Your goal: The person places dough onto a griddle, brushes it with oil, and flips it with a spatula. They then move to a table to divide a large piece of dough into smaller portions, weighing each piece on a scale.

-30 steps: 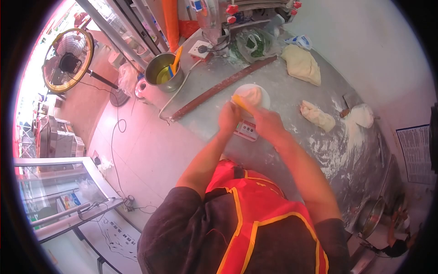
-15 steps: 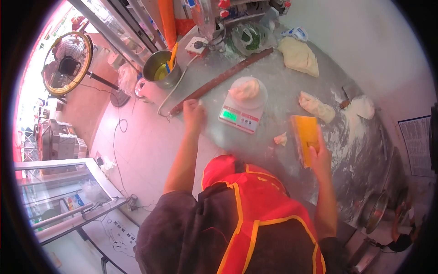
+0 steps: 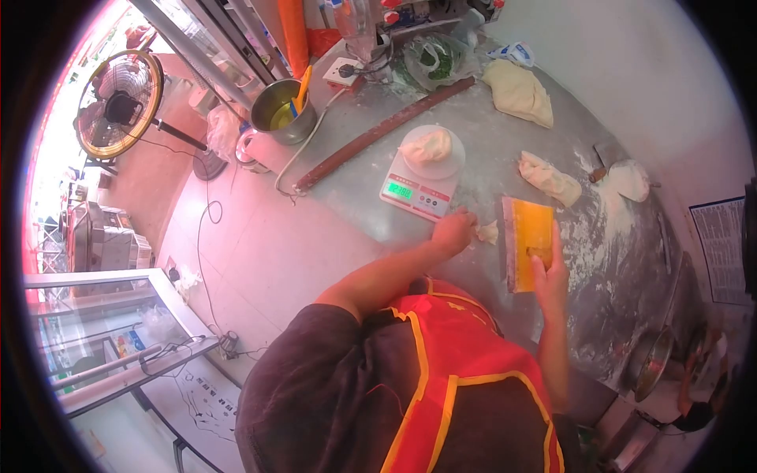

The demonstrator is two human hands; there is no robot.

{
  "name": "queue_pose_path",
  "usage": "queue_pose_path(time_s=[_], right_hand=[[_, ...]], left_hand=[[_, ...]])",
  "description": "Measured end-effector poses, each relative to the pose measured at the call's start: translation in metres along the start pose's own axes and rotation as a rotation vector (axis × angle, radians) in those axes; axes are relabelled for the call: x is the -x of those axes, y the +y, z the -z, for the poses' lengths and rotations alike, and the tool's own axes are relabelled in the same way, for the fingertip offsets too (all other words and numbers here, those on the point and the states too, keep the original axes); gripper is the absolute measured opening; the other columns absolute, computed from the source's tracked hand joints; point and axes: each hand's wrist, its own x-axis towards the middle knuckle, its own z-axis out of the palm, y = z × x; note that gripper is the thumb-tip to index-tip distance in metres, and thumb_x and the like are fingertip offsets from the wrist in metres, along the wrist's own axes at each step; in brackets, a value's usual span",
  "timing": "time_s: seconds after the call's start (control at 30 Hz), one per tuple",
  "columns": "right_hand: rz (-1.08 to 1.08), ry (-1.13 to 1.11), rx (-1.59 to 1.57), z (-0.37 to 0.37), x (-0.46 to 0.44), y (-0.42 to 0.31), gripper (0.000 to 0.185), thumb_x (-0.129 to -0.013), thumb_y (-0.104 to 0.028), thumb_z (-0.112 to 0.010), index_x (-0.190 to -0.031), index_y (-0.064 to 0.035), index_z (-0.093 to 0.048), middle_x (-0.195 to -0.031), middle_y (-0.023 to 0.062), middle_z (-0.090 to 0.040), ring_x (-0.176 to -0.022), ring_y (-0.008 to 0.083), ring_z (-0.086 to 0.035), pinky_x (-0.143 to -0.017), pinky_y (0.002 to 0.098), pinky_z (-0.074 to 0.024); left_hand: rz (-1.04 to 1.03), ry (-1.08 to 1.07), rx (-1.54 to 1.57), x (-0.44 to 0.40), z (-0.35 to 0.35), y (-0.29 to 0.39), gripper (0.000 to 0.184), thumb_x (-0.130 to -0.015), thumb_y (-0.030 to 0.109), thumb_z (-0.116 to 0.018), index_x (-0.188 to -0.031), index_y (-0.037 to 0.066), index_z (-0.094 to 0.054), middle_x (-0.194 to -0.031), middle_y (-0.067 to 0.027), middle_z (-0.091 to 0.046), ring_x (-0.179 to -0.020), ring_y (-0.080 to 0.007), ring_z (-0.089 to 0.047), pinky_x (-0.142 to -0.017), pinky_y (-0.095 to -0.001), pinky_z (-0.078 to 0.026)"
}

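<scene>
My right hand (image 3: 551, 276) is wrapped round a yellow dough scraper (image 3: 530, 236), held over the steel table at the right. My left hand (image 3: 455, 233) reaches across in front of me, its fingers partly spread beside a small scrap of dough (image 3: 488, 232); whether they touch it I cannot tell. Just beyond that hand stands a white kitchen scale (image 3: 418, 199) with a lit green display. A lump of dough (image 3: 426, 147) rests on its round plate. To the right lies a rolled length of dough (image 3: 550, 180).
A long brown rolling pin (image 3: 386, 138) lies left of the scale. Behind are a metal pot (image 3: 282, 112), a bag of greens (image 3: 435, 63) and a large dough slab (image 3: 518, 92). White flour (image 3: 611, 213) and another dough piece (image 3: 633, 181) are at right. A cable (image 3: 317, 130) crosses the left edge.
My left hand has moved from the near end of the rolling pin rightward to the dough scrap. The scale's display reads differently. My right hand still holds the scraper in nearly the same place.
</scene>
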Motion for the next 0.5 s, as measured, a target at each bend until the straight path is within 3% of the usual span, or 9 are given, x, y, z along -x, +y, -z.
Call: queue_pose_path(time_s=[0.17, 0.27, 0.33, 0.43, 0.5], right_hand=[[-0.003, 0.021, 0.035, 0.002, 0.003, -0.005, 0.067, -0.081, 0.0, -0.048, -0.143, -0.0101, -0.027, -0.128, 0.0217, -0.05, -0.113, 0.0345, -0.054, -0.092, 0.0365, -0.0426], [-0.036, 0.027, 0.041, 0.002, 0.004, -0.005, 0.066, -0.081, -0.001, -0.048, -0.143, -0.0097, -0.027, -0.126, 0.0221, -0.052, -0.111, 0.035, -0.055, -0.09, 0.0368, -0.0437], [-0.023, 0.041, 0.034, 0.0, 0.003, -0.006, 0.065, -0.082, -0.002, -0.049, -0.143, -0.0101, -0.027, -0.125, 0.0222, -0.053, -0.109, 0.0351, -0.056, -0.089, 0.0367, -0.0442], [-0.081, 0.043, 0.01, -0.003, 0.0, -0.014, 0.065, -0.083, -0.003, -0.05, -0.143, -0.0113, -0.027, -0.124, 0.022, -0.054, -0.109, 0.0353, -0.056, -0.089, 0.0366, -0.0445], [-0.129, 0.052, 0.008, 0.002, 0.002, -0.012, 0.065, -0.083, -0.004, -0.051, -0.143, -0.0124, -0.027, -0.125, 0.022, -0.052, -0.108, 0.0368, -0.056, -0.087, 0.0379, -0.0448]], left_hand=[[-0.2, 0.123, 0.089, -0.002, -0.006, -0.032, 0.02, -0.086, 0.019, -0.052, -0.099, 0.007, -0.062, -0.095, -0.0148, -0.058, -0.093, -0.0336, -0.057, -0.079, -0.0444, -0.045], [0.097, 0.309, -0.169, -0.013, 0.032, -0.032, 0.026, -0.084, 0.019, -0.055, -0.108, 0.009, -0.058, -0.102, -0.0142, -0.057, -0.096, -0.0341, -0.055, -0.08, -0.044, -0.045], [-0.078, 0.596, -0.157, -0.029, 0.068, -0.043, 0.041, -0.08, 0.021, -0.062, -0.118, 0.01, -0.052, -0.108, -0.0139, -0.055, -0.098, -0.0346, -0.054, -0.081, -0.0428, -0.045], [-0.267, 0.766, -0.408, -0.048, 0.111, -0.036, 0.058, -0.075, 0.025, -0.068, -0.127, 0.012, -0.046, -0.115, -0.0139, -0.053, -0.1, -0.0347, -0.053, -0.082, -0.0422, -0.045], [-0.266, 0.564, -0.523, -0.059, 0.117, -0.039, 0.06, -0.074, 0.027, -0.068, -0.128, 0.012, -0.046, -0.114, -0.014, -0.054, -0.1, -0.0341, -0.053, -0.083, -0.0418, -0.045]])
